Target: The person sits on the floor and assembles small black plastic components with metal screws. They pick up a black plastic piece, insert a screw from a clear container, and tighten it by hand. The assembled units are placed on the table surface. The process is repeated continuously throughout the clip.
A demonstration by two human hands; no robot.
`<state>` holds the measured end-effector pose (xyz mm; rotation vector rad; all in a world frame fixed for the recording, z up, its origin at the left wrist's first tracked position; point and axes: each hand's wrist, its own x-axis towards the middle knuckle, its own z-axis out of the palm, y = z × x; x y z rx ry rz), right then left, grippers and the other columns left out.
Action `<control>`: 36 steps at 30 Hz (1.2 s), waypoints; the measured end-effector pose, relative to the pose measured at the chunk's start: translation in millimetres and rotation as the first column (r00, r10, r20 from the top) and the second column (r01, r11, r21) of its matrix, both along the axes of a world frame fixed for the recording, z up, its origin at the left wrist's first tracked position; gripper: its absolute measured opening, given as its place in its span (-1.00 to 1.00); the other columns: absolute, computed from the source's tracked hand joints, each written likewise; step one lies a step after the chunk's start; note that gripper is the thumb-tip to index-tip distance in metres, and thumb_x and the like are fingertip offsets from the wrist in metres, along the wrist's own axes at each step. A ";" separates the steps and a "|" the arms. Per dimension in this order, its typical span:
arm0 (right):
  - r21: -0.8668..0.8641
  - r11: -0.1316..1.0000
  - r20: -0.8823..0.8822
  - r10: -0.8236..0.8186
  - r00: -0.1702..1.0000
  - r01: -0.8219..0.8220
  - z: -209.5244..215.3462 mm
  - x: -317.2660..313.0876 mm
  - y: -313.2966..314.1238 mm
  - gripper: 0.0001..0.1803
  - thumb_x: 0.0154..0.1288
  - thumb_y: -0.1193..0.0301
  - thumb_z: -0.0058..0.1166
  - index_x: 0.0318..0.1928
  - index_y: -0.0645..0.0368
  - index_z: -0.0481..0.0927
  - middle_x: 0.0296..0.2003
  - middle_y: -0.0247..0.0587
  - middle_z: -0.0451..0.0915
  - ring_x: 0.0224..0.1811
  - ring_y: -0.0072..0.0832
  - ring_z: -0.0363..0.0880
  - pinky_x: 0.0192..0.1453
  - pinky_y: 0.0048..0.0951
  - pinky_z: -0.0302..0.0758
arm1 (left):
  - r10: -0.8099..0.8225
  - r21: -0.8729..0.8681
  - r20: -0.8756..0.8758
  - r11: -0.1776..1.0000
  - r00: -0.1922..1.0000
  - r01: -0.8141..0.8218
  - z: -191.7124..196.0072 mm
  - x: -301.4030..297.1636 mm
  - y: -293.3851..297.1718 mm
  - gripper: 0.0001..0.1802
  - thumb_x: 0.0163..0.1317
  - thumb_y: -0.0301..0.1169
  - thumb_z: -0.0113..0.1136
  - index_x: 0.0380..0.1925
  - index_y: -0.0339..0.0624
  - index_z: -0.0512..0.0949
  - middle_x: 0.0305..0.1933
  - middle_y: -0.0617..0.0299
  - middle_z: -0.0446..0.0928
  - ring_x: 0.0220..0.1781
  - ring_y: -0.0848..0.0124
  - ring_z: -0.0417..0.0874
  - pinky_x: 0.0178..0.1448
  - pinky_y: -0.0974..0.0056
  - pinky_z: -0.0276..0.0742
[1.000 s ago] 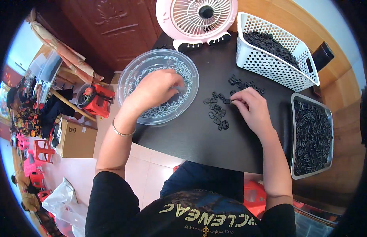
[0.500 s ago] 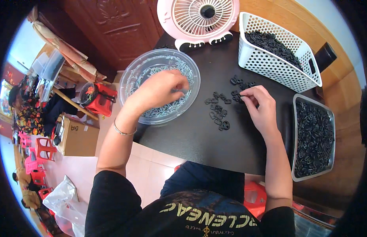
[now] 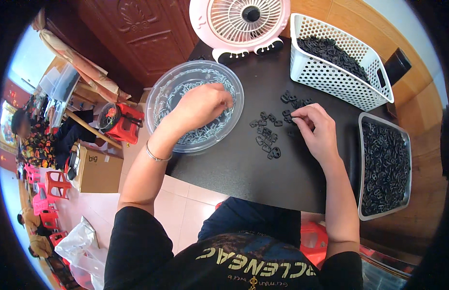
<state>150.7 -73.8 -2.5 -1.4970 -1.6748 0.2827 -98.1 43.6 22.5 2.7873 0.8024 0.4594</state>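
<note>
Over the clear round tub [image 3: 238,104] is my left hand [image 3: 201,107], its fingers curled together; whatever they hold, if anything, is hidden. Many small pale, slender pieces [image 3: 189,140] lie inside the tub below it. To the right, my right hand [image 3: 317,126] pinches thumb and forefinger on what looks like a small black plastic piece, at the edge of a loose group. Those small black plastic pieces [image 3: 274,152] have holes through them and are scattered over the dark table [image 3: 234,169] between my hands.
A white perforated basket [image 3: 331,82] of black pieces stands at the back right. Nearer is a shallow tray [image 3: 361,169] full of similar pieces. A pink fan [image 3: 219,36] sits at the back. Left, beyond the table, are a cardboard box [image 3: 101,171], red stools [image 3: 123,125] and other people.
The view has shifted slightly. My left hand stays over the tub, and my right hand stays pinched beside the loose black pieces, with hardly any movement.
</note>
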 end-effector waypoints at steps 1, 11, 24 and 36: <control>0.001 1.000 0.000 0.001 1.000 -0.001 0.0 0.2 0.2 -0.88 0.01 0.60 0.10 -0.37 0.22 0.53 -0.48 -0.29 0.45 -0.55 -0.56 0.44 -0.45 -0.56 0.40 | 0.000 -0.003 -0.002 1.000 1.000 0.000 0.7 0.6 -0.9 -0.91 -0.08 -0.55 0.11 -0.49 -0.17 0.52 -0.45 0.14 0.46 -0.33 0.16 0.51 -0.25 0.18 0.42; 0.020 1.000 -0.008 0.013 1.000 -0.013 -1.0 -0.1 0.7 -0.89 0.00 0.59 0.11 -0.38 0.22 0.53 -0.48 -0.30 0.45 -0.56 -0.56 0.44 -0.46 -0.56 0.39 | -0.066 -0.045 -0.059 0.997 0.996 0.064 4.4 -13.7 5.3 -0.89 -0.12 -0.56 0.10 -0.50 -0.20 0.52 -0.40 0.14 0.48 -0.29 0.15 0.52 -0.19 0.19 0.43; 0.020 1.000 -0.021 0.014 1.000 -0.014 -2.7 -0.3 1.6 -0.88 -0.01 0.60 0.12 -0.39 0.22 0.53 -0.49 -0.30 0.45 -0.58 -0.57 0.43 -0.48 -0.57 0.38 | 0.008 0.142 -0.214 0.990 0.977 0.023 6.7 -7.4 -9.2 -0.95 -0.16 -0.51 0.11 -0.61 -0.23 0.49 -0.49 0.10 0.43 -0.38 0.14 0.53 -0.28 0.13 0.45; 0.014 1.000 -0.025 0.018 1.000 -0.018 -1.7 -0.8 0.2 -0.88 -0.01 0.61 0.11 -0.38 0.21 0.54 -0.48 -0.29 0.46 -0.57 -0.57 0.43 -0.47 -0.57 0.38 | 0.065 -0.306 0.089 0.952 0.994 -0.035 8.3 -29.6 4.6 -0.87 -0.15 -0.64 0.02 -0.50 -0.28 0.44 -0.52 0.21 0.45 -0.49 0.53 0.45 -0.37 0.41 0.40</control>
